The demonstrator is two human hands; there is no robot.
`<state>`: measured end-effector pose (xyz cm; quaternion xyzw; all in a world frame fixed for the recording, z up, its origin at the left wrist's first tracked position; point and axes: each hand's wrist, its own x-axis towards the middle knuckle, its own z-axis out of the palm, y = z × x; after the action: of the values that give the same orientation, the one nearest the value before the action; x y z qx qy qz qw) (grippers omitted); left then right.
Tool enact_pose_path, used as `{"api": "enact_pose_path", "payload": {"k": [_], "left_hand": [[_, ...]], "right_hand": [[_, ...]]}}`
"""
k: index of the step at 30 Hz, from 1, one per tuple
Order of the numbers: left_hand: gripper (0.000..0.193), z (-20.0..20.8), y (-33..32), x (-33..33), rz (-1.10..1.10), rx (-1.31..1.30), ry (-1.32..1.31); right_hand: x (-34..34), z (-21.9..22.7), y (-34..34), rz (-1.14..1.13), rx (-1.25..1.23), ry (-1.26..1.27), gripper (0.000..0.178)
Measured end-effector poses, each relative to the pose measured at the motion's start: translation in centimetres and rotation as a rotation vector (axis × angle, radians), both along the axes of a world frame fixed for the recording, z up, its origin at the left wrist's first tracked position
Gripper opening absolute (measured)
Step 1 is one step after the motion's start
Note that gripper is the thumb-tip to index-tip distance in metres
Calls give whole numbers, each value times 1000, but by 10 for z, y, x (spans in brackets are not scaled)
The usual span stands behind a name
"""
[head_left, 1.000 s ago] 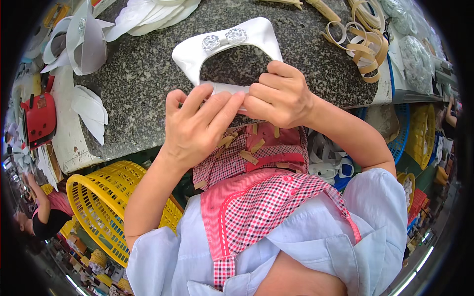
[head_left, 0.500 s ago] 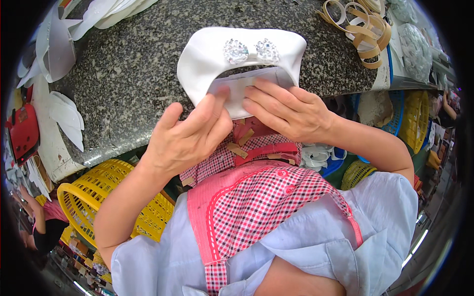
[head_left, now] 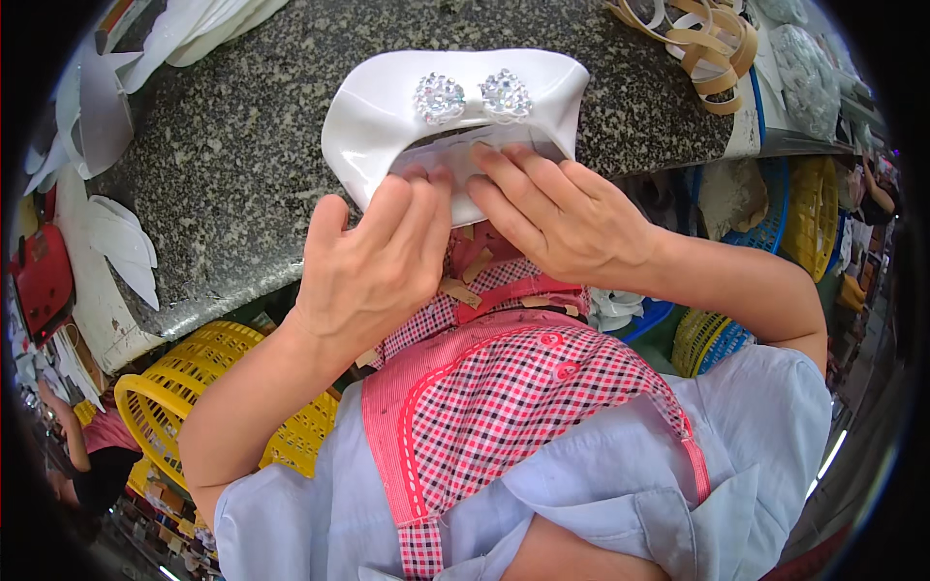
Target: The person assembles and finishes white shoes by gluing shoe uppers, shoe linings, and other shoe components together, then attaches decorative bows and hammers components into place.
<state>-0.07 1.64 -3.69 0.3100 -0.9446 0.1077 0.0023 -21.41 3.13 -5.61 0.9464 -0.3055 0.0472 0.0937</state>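
Head view, hands (head_left: 373, 252) gripping white jeweled piece (head_left: 383, 107)

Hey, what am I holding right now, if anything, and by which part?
Your left hand and right hand hold the white piece by its near edge, both reaching into its opening; your thumbs are hidden.

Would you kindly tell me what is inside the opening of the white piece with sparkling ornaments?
Inside the white piece, a pale inner surface shows, partly covered by the left hand and right hand. Whatever lies directly beneath them is hidden and cannot be seen.
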Motion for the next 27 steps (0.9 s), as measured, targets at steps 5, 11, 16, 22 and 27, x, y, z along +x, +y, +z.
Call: {"api": "enact_pose_path", "payload": {"k": [5,11,16,22,27], "left_hand": [[39,-2,1,4,-41,-38,33],[19,2,-21,1,-140,32,254],[16,31,-48,9,-106,259,533],[14,67,-37,22,42,866,837],[16,61,-37,22,24,1134,921]], "right_hand": [[-11,-4,3,6,30,-62,45],[0,-1,-8,4,16,-160,51],[14,32,-45,-10,173,-478,35],[-3,78,-61,116,675,-700,23],[-6,74,-60,128,1122,-872,23]]}}
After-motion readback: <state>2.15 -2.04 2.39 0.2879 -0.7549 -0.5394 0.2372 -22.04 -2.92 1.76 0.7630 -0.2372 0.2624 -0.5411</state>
